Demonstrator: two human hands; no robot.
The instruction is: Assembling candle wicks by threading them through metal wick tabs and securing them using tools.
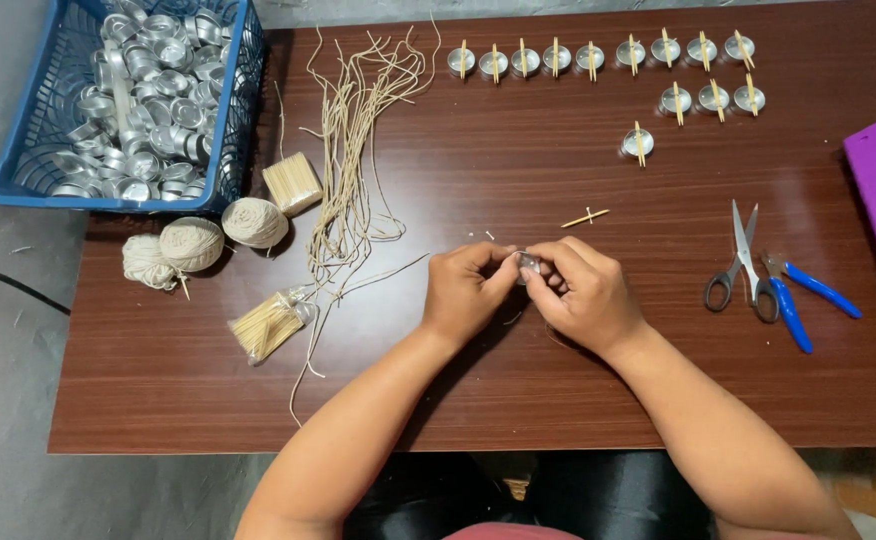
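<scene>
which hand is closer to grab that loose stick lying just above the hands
Right. The right hand sits just below the small stick, while the left hand is farther to the side. Both pinch the small metal cup.

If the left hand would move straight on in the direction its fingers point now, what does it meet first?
The left hand points right, toward the small metal cup pinched between both hands, so it would probably meet that first, with the right hand directly behind.
</scene>
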